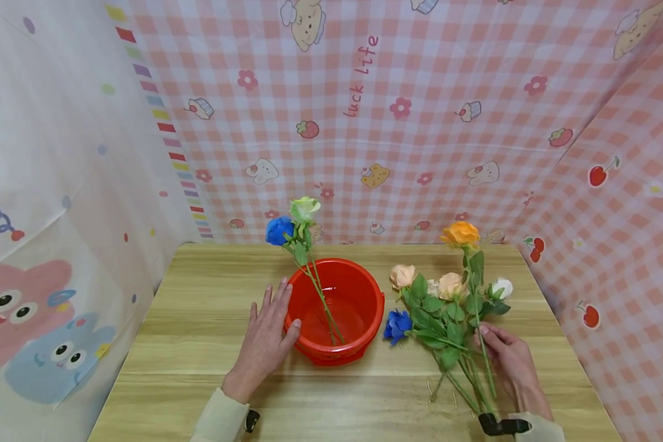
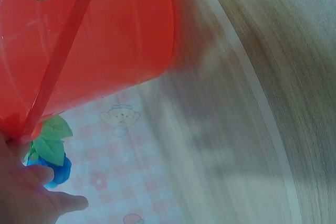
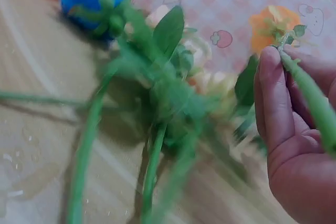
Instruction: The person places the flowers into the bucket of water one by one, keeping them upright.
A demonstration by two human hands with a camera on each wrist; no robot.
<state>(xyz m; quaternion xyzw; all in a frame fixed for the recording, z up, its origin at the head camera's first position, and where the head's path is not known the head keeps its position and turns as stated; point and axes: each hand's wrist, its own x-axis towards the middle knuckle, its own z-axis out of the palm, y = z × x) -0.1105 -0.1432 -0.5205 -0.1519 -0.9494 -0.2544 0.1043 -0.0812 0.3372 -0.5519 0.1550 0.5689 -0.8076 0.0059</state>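
A red bucket [image 1: 373, 319] stands on the table, with a blue rose [image 1: 279, 231] and a pale green rose [image 1: 305, 209] leaning in it, their stems crossing inside. My left hand [image 1: 265, 341] touches the bucket's left rim, fingers spread and fairly straight. To the right, my right hand [image 1: 511, 362] pinches the stem of an orange rose [image 1: 461, 235] between thumb and fingers; its bloom points up and away. Beside that hand lie several more flowers: peach roses [image 1: 403, 277], another blue rose [image 1: 398, 326] and a white rose [image 1: 502, 287], their green stems toward me.
Small clipped bits and droplets [image 1: 432, 393] lie on the wooden table [image 1: 199, 307] near the stem ends. Behind the table hangs a pink checked cloth [image 1: 364, 147]; a white printed cloth [image 1: 72, 184] hangs at the left.
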